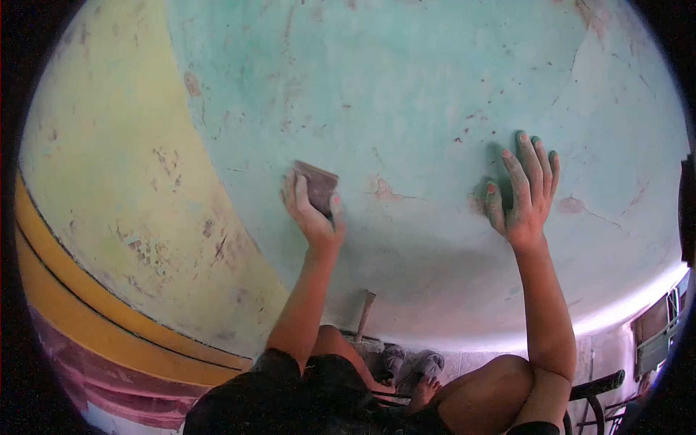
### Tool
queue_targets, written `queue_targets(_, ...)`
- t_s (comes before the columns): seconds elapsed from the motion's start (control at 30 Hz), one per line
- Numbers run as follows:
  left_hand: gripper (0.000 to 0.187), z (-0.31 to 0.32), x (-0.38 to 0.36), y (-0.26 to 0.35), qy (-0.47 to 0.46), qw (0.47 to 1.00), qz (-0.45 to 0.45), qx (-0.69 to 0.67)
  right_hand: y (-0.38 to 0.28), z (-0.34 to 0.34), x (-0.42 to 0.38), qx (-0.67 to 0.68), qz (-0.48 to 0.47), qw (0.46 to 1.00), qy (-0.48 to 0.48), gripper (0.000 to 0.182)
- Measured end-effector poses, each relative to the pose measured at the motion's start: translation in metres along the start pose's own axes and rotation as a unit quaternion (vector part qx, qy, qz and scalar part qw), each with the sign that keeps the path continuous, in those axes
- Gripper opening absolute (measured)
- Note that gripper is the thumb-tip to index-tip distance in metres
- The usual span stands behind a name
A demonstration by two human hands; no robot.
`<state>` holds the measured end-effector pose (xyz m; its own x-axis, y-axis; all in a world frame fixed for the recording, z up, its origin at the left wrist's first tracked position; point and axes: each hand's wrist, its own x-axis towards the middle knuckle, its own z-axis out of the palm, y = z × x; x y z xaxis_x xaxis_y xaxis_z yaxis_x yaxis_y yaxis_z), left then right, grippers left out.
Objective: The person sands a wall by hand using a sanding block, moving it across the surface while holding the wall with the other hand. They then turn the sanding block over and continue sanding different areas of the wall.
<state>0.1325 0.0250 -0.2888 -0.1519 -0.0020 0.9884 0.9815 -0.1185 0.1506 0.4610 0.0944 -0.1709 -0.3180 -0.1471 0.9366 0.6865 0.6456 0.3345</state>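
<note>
My left hand [313, 217] is closed around a dark brown sanding block [319, 187], with the thumb on one side and the fingers on the other. The block rests against a pale green wall [406, 94] with scuffs and chipped paint. To the right, my right hand [528, 192] lies against the same wall with its fingers spread and nothing in it. Pale dust coats the fingers of both hands. A chipped patch [384, 190] shows on the wall between the hands.
A yellow wall section [123, 159] with worn spots borders the green at left, beside an orange-yellow band [109, 319]. Below are my bent knees, a pair of grey shoes [417, 362] and an upright stick-like piece [365, 313]. A black metal bar [598, 384] stands at lower right.
</note>
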Motion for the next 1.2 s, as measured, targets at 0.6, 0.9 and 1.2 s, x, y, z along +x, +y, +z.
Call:
queue_targets(0.6, 0.064, 0.002, 0.086, 0.043, 0.060, 0.993, 0.069, -0.077, -0.001, -0.003, -0.001, 0.018, 0.010, 1.000, -0.005, 0.051)
queue_targets(0.9, 0.073, -0.034, 0.080, 0.094, 0.032, 0.958, -0.045, -0.283, -0.002, -0.005, -0.001, 0.021, 0.012, 1.000, -0.018, 0.063)
queue_targets(1.2, 0.057, -0.070, 0.093, 0.146, -0.114, 0.647, -0.420, -0.626, -0.023, -0.031, 0.032, 0.266, -0.049, 0.962, -0.024, 0.079)
